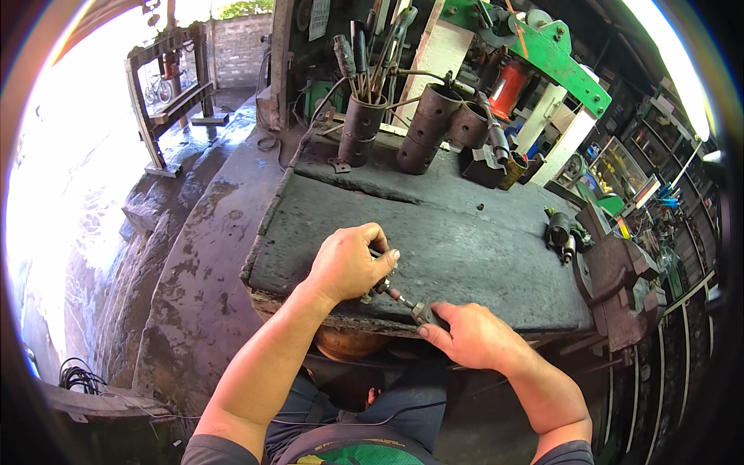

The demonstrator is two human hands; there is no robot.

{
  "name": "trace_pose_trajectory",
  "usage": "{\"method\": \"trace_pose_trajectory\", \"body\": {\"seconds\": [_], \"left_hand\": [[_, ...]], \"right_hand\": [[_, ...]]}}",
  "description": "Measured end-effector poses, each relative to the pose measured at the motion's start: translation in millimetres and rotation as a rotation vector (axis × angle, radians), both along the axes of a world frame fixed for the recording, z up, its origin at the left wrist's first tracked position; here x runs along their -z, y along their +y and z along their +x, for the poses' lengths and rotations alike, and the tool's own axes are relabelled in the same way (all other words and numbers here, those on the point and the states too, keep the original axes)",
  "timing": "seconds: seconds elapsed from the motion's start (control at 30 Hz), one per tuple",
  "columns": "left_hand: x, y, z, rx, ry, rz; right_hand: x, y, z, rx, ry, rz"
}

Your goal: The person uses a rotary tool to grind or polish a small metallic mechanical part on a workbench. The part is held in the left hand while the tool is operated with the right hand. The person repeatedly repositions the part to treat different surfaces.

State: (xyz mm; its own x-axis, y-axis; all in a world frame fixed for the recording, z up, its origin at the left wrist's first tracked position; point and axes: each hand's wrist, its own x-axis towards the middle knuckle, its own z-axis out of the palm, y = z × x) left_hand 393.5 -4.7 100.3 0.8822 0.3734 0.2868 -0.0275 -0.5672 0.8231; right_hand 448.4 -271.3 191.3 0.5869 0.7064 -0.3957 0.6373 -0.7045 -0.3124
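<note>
Near the front edge of the dark workbench [457, 248], my two hands are close together. My right hand [477, 333] is closed round a grey metal tool [422, 312], which looks like a die grinder with a thin shaft and a pinkish tip [397, 295]. The tip points up and left to a small metal part [380, 285] at my left hand [353, 260]. My left hand has its fingers curled and pinched on that part. Most of the part is hidden by the fingers, so its kind cannot be made out.
Metal cylinders [430, 128] stand along the bench's back, one a holder [363, 132] full of hand tools. A bench vise [624, 287] is at the right end, near small dark metal parts [562, 231]. Behind rises a green press frame [550, 54] with a red jack [509, 89].
</note>
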Motion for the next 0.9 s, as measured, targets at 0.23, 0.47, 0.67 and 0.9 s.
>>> {"method": "trace_pose_trajectory", "body": {"seconds": [0.23, 0.47, 0.67, 0.9], "left_hand": [[-3, -1, -1, -0.001, 0.016, -0.01], [8, 0, -3, 0.005, -0.034, -0.041], [21, 1, -5, 0.021, -0.145, -0.054], [22, 3, -5, 0.021, -0.177, -0.012]], "right_hand": [[0, -1, 0, 0.025, -0.041, -0.005], [2, -9, -1, 0.018, -0.001, 0.045], [1, -9, -3, 0.002, 0.025, -0.008], [1, -9, -2, 0.01, 0.014, 0.028]]}}
